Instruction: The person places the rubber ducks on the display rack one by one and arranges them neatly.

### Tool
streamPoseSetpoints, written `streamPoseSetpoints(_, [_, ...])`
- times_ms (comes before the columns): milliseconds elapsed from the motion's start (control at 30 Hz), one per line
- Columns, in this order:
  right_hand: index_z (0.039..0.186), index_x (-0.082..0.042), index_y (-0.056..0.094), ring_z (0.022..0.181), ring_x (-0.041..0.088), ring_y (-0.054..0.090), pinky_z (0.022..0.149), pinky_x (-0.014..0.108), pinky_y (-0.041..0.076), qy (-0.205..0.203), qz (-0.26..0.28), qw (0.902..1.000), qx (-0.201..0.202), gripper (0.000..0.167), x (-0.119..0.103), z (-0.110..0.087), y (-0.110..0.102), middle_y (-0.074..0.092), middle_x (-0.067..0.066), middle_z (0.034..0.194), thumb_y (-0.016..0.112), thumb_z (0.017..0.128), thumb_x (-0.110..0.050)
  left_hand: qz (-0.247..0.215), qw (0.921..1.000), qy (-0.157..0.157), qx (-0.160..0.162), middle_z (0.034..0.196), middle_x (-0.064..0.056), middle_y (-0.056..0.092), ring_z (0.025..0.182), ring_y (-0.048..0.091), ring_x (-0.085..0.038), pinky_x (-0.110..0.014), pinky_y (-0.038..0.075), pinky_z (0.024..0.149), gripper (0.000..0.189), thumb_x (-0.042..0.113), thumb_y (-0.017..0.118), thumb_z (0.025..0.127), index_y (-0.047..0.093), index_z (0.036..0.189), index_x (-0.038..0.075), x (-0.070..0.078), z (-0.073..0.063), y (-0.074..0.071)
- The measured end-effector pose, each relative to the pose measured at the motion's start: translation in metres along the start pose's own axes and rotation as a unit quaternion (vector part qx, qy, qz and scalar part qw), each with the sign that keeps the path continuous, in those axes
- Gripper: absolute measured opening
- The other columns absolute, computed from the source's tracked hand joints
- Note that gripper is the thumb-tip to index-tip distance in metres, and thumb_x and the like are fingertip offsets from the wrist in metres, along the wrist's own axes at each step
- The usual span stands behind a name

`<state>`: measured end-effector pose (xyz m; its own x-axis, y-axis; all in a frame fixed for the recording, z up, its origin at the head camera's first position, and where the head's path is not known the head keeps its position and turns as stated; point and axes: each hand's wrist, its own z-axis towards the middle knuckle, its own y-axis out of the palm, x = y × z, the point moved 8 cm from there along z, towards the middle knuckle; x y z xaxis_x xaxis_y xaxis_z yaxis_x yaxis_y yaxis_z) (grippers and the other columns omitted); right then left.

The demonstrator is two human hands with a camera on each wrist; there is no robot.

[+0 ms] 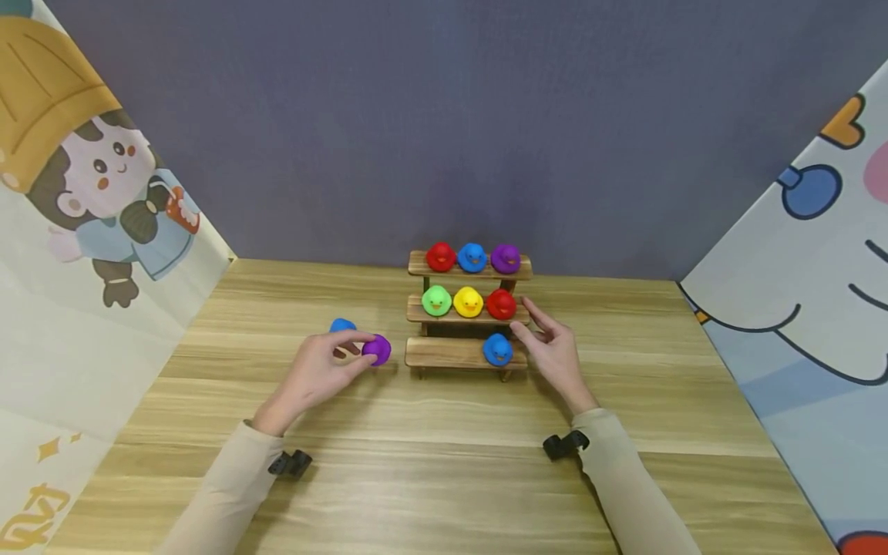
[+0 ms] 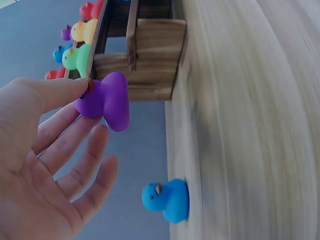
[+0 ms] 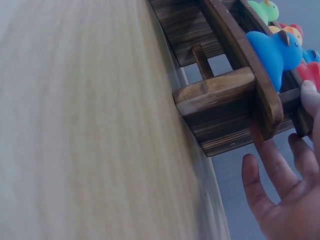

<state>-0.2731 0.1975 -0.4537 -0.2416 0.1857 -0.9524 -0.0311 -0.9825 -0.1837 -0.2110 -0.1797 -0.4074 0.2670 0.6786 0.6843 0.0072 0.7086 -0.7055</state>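
Note:
My left hand pinches a purple rubber duck between thumb and fingertips, above the table left of a three-tier wooden display stand. Behind that hand a blue rubber duck stands on the table. At the stand's right side, my right hand holds the end of the middle shelf, thumb in front and index finger behind. Near its thumb sits a red duck, beside a yellow duck and a green duck. On the bottom shelf, another blue duck sits at the right.
The top shelf carries a red duck, a blue duck and a purple duck. Behind the wood-grain table rises a grey-blue partition. Printed panels with cartoon figures flank the table on both sides.

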Motion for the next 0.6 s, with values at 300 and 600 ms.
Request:
streamPoseSetpoints(300, [0.152,-0.01,0.059,0.082,-0.005,0.076,0.046,0.014,0.039,0.002,0.0,1.0,0.005,0.055,0.001,0.0,-0.002,0.053,0.015,0.159,0.077,0.1,-0.015,-0.024,0.9994,0.016,-0.018,0.112,-0.005,0.081,0.096,0.072,-0.019,-0.043,0.063,0.087,0.032,0.02,0.087,0.09,0.081,0.119,0.012,0.017,0.008,0.019])
streamPoseSetpoints(600, [0.152,-0.013,0.059,0.059,0.001,0.066,0.044,0.015,0.037,-0.002,-0.002,1.0,0.006,0.056,0.0,-0.001,-0.001,0.053,0.014,0.158,0.078,0.099,-0.014,-0.051,0.9979,0.02,-0.035,0.11,-0.002,0.082,0.095,0.072,-0.015,-0.041,0.062,0.088,0.033,0.025,0.086,0.09,0.081,0.122,0.015,0.032,0.017,0.038])
